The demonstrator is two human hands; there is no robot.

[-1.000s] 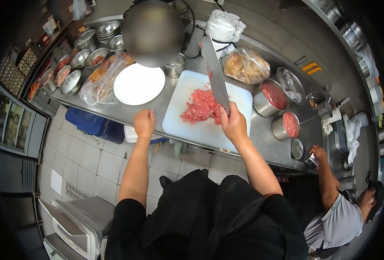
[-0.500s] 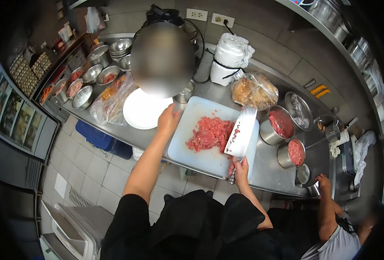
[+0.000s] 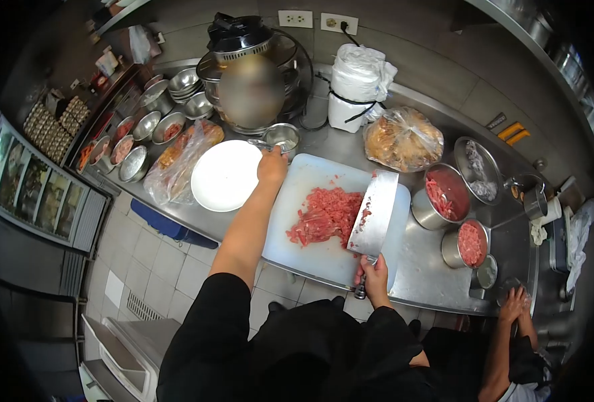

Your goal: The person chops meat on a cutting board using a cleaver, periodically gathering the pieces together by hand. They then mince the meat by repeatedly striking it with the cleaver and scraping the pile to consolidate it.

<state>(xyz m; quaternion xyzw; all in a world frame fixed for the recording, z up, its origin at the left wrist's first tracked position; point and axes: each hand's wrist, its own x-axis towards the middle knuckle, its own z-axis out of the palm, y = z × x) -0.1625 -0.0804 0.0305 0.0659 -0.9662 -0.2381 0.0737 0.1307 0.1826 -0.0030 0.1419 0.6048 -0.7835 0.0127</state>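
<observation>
A white cutting board (image 3: 287, 201) carries a mound of chopped red meat (image 3: 327, 214). My right hand (image 3: 375, 278) is closed on the dark handle of a cleaver (image 3: 375, 211), whose wide blade, flecked with meat, rests over the pile's right side. Beyond the board's upper left corner, my left hand (image 3: 272, 167) has its fingers together on a metal spoon (image 3: 260, 143) at the rim of a small metal bowl (image 3: 285, 136). What is in that bowl is hard to make out. A white plate (image 3: 225, 175) sits left of my left hand.
Pots of meat (image 3: 428, 209) (image 3: 452, 249) stand right of the board. Behind are a bagged brown food (image 3: 404, 139) and a white wrapped bundle (image 3: 357, 87). Metal bowls (image 3: 170, 127) line the left. Another person's hands (image 3: 513, 305) are at the lower right.
My left hand has moved up and right to the small bowl and closed on the spoon. The cleaver stays near the pile's right side. The other person's hands have come together.
</observation>
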